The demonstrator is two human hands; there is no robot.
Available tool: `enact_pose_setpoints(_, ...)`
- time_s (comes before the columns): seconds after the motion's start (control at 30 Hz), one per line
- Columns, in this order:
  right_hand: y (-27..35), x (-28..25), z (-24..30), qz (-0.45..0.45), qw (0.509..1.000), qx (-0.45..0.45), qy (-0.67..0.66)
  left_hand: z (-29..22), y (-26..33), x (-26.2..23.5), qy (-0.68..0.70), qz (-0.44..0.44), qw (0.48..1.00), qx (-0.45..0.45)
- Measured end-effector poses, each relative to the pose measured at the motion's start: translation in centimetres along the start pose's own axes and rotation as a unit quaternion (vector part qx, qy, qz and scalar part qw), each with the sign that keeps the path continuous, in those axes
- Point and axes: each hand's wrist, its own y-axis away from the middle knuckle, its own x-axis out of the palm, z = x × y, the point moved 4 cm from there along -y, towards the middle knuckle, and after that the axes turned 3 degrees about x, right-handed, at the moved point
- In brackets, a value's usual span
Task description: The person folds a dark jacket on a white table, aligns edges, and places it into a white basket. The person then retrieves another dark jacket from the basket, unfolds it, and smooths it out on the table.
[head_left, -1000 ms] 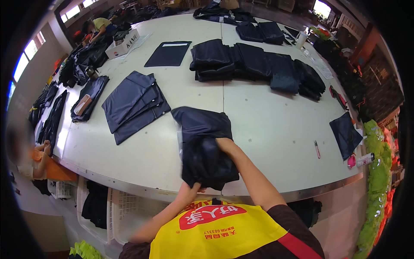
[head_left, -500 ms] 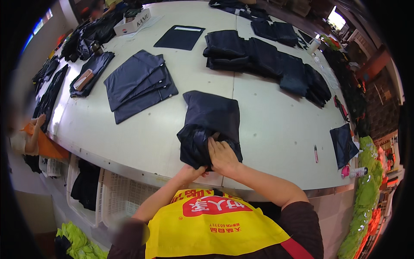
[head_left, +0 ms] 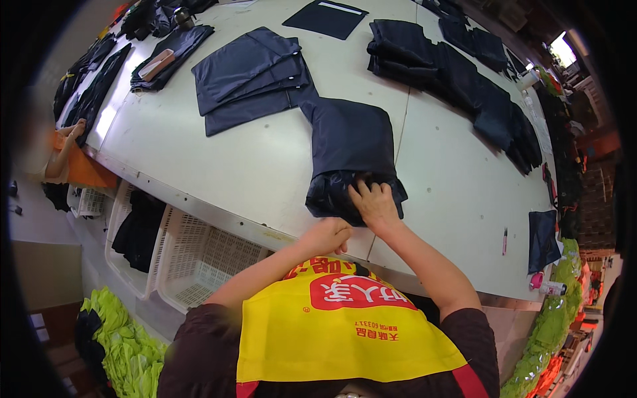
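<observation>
On the table before me lies a bundle of dark navy nylon cloth, smooth and flat at its far part, bunched and folded over at its near end. My right hand is on that bunched end, its fingers bent into the cloth and the fingertips partly lost in the dark folds. My left hand is curled closed just short of the bundle, over the table's near edge, apart from the cloth; nothing shows in it. Touching the bundle's far left corner is a fanned stack of flat dark nylon pieces with small white tags.
A long row of folded dark bundles runs along the right. A pen, a dark pouch and a small bottle lie near the right edge. White plastic baskets stand below the left edge. Another person's hand is at far left.
My left hand has let go of the bundle's near edge and drawn back. My right hand has shifted on the folded end, which now lies flatter. The view has also shifted.
</observation>
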Motion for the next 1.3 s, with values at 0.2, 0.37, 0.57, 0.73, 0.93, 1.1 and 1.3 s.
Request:
enact_pose_setpoints(0.2,-0.9,-0.9,0.5,0.033,0.998,-0.046,-0.018,-8.8,-2.1,-7.0,-0.422,-0.374,0.787,0.25)
enact_pose_setpoints(0.37,-3.9,-1.3,-2.3,0.167,0.806,0.113,-0.557,-7.6,-6.3,-7.2,-0.45,-0.334,0.806,0.193)
enact_pose_setpoints(0.57,-5.4,5.8,-0.8,-0.008,0.89,0.181,-0.419,-8.5,-7.2,-5.6,-0.505,-0.313,0.745,0.304)
enact_pose_setpoints(0.73,-4.9,8.3,1.8,0.075,0.932,0.151,-0.321,-7.4,-7.9,-5.1,-0.402,-0.315,0.78,0.361)
enact_pose_setpoints(0.93,-7.1,13.4,0.2,0.3,0.857,-0.04,-0.417,-6.6,-8.2,-5.6,-0.373,-0.339,0.801,0.325)
enact_pose_setpoints(1.1,-9.6,11.9,-1.7,0.287,0.859,-0.015,-0.423,-7.7,-8.5,-5.1,-0.463,-0.344,0.742,0.342)
enact_pose_setpoints(1.3,-7.0,9.8,-0.3,0.151,0.925,0.06,-0.343,-6.9,-10.1,-4.7,-0.43,-0.32,0.761,0.366)
